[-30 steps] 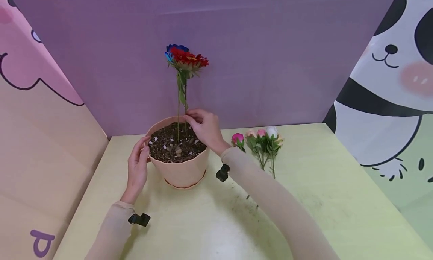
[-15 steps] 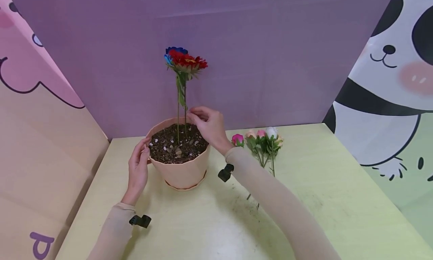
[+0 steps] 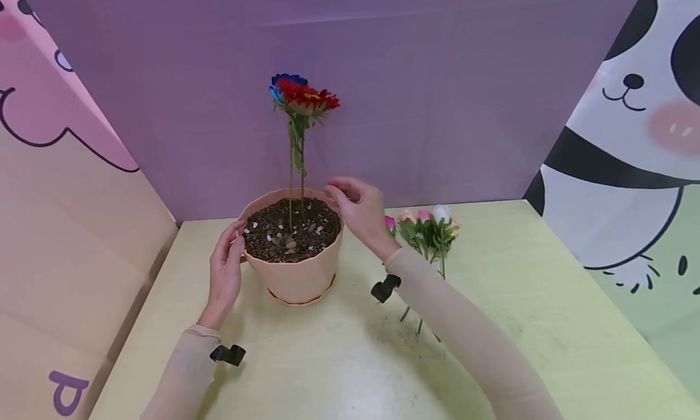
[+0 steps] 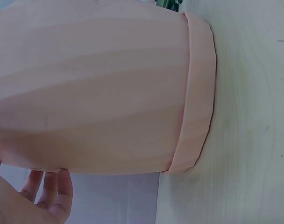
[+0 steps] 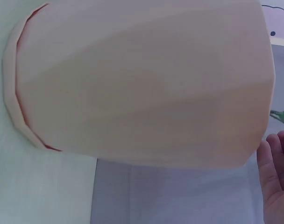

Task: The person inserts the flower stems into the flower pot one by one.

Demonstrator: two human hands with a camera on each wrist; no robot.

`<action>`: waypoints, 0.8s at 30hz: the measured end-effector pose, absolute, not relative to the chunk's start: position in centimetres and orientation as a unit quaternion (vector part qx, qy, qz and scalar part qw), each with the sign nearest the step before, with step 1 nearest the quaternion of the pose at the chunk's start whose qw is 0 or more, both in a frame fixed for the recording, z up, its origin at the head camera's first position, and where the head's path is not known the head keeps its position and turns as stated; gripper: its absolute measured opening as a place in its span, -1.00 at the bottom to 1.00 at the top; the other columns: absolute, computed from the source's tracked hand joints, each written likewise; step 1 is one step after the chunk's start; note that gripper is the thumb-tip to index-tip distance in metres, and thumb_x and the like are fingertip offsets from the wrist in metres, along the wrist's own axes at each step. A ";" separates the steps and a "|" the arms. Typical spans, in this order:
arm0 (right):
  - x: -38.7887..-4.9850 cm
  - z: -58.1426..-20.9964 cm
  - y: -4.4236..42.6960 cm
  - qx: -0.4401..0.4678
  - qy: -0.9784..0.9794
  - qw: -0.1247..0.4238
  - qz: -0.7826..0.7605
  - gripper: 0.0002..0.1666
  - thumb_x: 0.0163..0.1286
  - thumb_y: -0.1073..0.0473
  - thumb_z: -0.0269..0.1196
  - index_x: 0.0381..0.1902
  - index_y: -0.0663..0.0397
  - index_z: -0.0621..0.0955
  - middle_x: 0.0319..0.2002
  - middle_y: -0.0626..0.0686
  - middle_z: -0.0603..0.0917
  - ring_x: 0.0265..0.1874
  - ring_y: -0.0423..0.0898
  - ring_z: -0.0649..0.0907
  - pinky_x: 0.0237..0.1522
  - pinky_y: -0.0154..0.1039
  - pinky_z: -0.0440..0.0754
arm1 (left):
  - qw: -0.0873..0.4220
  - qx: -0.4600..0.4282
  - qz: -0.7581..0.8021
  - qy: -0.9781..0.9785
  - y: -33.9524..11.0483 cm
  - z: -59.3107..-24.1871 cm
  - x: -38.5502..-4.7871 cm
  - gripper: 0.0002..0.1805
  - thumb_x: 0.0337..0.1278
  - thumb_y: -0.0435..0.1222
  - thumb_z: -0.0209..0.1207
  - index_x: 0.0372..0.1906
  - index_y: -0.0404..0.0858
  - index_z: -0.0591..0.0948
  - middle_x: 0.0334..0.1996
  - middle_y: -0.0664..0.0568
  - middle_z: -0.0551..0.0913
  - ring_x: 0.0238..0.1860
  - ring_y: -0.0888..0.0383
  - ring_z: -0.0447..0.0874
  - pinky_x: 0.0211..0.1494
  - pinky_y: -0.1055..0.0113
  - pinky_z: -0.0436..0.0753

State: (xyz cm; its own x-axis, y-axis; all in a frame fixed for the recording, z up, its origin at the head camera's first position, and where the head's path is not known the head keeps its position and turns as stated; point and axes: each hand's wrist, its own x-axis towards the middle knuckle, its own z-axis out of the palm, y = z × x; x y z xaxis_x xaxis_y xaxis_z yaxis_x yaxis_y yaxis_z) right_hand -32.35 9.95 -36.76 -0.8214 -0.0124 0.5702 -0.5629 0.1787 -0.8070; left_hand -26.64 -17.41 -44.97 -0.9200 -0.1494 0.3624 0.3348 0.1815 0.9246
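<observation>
A pale pink flowerpot (image 3: 295, 277) filled with dark soil (image 3: 273, 237) stands at the left of the table. Two tall stems rise from the soil, bearing a red flower (image 3: 308, 98) and a blue flower (image 3: 288, 79) behind it. My left hand (image 3: 225, 268) holds the pot by its left side near the rim; in the left wrist view its fingers (image 4: 49, 191) touch the outer wall. Just past the right rim is my right hand (image 3: 363, 213), its fingers loosely bent, with nothing seen between them.
Right of the pot, several cut flowers lie on the table (image 3: 339, 359), among them a white rose (image 3: 440, 213) and a bright pink one (image 3: 390, 223) partly behind my right hand. A purple backdrop (image 3: 437, 104) stands close behind the pot. Dirt specks dot the table.
My right hand has let go of the red flower's stem and moved right, to the pot's right rim. My left hand stays at the pot. Both flowers remain standing.
</observation>
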 end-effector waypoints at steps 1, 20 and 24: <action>-32.3 -36.9 10.2 0.195 -0.733 0.228 0.610 -0.79 0.49 0.33 0.36 -0.01 0.31 0.79 -0.12 0.28 0.85 -0.19 0.26 0.85 -0.15 -0.17 0.83 | 0.190 -0.063 -0.637 -0.745 -17.4 -45.0 -26.6 -0.51 0.74 -0.23 -0.14 0.56 -0.27 0.41 0.54 -0.15 0.42 0.17 0.41 0.48 0.01 0.56 0.58; -30.8 -39.8 16.9 0.117 -0.750 0.159 0.631 -0.73 0.58 0.21 0.29 0.10 0.24 0.74 -0.05 0.36 0.82 -0.35 -0.34 0.80 -0.24 -0.28 0.81 | 0.197 -0.072 -0.635 -0.744 -17.5 -45.2 -26.9 -0.51 0.75 -0.22 -0.13 0.55 -0.26 0.42 0.52 -0.15 0.44 0.14 0.42 0.51 0.01 0.56 0.59; -30.4 -40.9 18.5 0.097 -0.753 0.137 0.637 -0.71 0.57 0.22 0.31 0.11 0.29 0.72 0.01 0.40 0.79 -0.25 -0.24 0.83 -0.09 -0.11 0.83 | 0.195 -0.070 -0.637 -0.742 -17.5 -45.2 -26.9 -0.52 0.75 -0.23 -0.13 0.55 -0.26 0.42 0.51 -0.16 0.45 0.13 0.42 0.51 0.00 0.56 0.58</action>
State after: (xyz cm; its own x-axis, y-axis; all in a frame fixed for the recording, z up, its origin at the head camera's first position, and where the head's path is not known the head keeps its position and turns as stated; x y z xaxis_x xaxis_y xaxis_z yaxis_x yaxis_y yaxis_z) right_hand -30.35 18.53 -40.94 -0.9438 0.0275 0.3293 -0.3202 0.1700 -0.9320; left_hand -26.87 -17.49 -45.16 -0.9139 -0.1457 0.3789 0.3523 0.1789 0.9186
